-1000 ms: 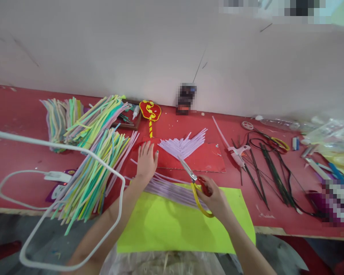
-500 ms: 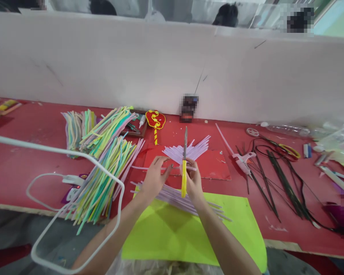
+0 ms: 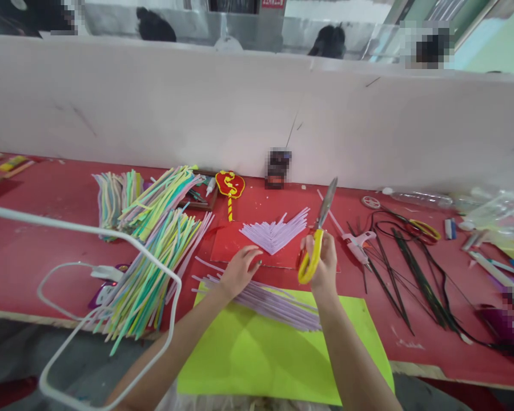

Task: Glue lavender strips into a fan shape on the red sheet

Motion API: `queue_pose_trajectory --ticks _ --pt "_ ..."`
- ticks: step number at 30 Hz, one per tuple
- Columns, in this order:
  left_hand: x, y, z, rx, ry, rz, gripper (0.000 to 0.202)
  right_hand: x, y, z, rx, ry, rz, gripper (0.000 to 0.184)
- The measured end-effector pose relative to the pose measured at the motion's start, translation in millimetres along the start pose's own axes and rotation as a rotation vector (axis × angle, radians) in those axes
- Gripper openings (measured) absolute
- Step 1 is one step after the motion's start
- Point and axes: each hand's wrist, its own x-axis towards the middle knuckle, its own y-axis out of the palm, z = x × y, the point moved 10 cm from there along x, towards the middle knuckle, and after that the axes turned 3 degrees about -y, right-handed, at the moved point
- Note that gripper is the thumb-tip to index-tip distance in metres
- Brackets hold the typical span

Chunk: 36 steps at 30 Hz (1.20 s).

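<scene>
Yellow-handled scissors point(image 3: 310, 260) are in my right hand point(image 3: 325, 265), blades pointing up and away, clear of the strips. My left hand point(image 3: 241, 271) hovers at a bundle of thin lilac fuzzy strips point(image 3: 278, 305), thumb and forefinger apart. One lilac strip point(image 3: 208, 264) runs beneath this hand; its contact with the palm is hidden. The bundle lies across a lime-green sheet point(image 3: 257, 359). Beyond my hands, shorter lilac strips form a V-shaped fan point(image 3: 274, 233) on a red board point(image 3: 225, 242).
Left are piles of multicoloured fuzzy strips point(image 3: 158, 268), a white cable point(image 3: 177, 297) looping in front. A red-yellow ornament point(image 3: 230, 185) lies at the back. On the right are a glue gun point(image 3: 358, 244), dark rods point(image 3: 420, 274) and other scissors point(image 3: 426, 229). A white partition point(image 3: 197, 108) stands behind.
My right hand has moved right with the scissors, which now tilt rightward. The lilac strip that spanned both hands has left the right hand, and its right end has dropped toward the bundle.
</scene>
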Motion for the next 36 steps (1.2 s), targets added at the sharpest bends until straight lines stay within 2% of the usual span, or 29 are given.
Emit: queue_pose_trajectory --ticks 2,4,6,8,13,18,21,23,26,29,30,32,34,36 --pt "5 -19.1 -15 -0.127 -0.019 -0.097 0.024 1 11 -8 0.035 0.057 0.036 0.042" --pt "10 -36.9 -28 -0.211 -0.043 -0.166 0.023 -4 31 -18 0.047 0.102 0.123 0.046" --pt "15 -46.9 -41 -0.236 -0.038 -0.153 0.024 -13 49 -29 0.058 0.139 0.188 0.049" --pt "17 -49.9 -44 -0.241 -0.066 -0.083 0.026 -22 64 -37 0.097 0.176 0.234 0.05" --pt "12 -50.2 -34 -0.251 -0.136 0.096 0.024 -34 89 -37 0.243 0.2 0.333 0.05" --pt "6 -57.7 -17 -0.24 -0.27 0.013 0.033 -38 105 -34 0.217 0.171 0.462 0.048" --pt "6 -49.7 -12 -0.237 -0.304 0.027 0.034 -39 106 -40 0.131 0.159 0.485 0.052" --pt "3 -44.3 -11 -0.276 -0.301 0.059 0.038 -39 104 -44 0.049 0.174 0.51 0.052" --pt "-5 -45.5 -5 -0.21 -0.337 0.112 0.046 -39 101 -49 -0.067 0.206 0.621 0.039" --pt "-13 -66.6 11 -0.066 -0.4 0.069 0.044 -31 88 -57 -0.154 0.212 0.713 0.034" --pt "-15 -76.2 17 -0.003 -0.419 0.036 0.043 -22 76 -62 -0.208 0.203 0.661 0.033" --pt "-17 -91.3 31 0.147 -0.479 -0.002 0.046 3 39 -69 -0.36 0.152 0.432 0.029" --pt "-19 -93.2 43 0.315 -0.528 0.055 0.05 21 4 -71 -0.533 0.07 0.219 0.028" --pt "-19 -88.8 49 0.421 -0.528 0.111 0.05 31 -20 -73 -0.666 0.009 0.065 0.028"
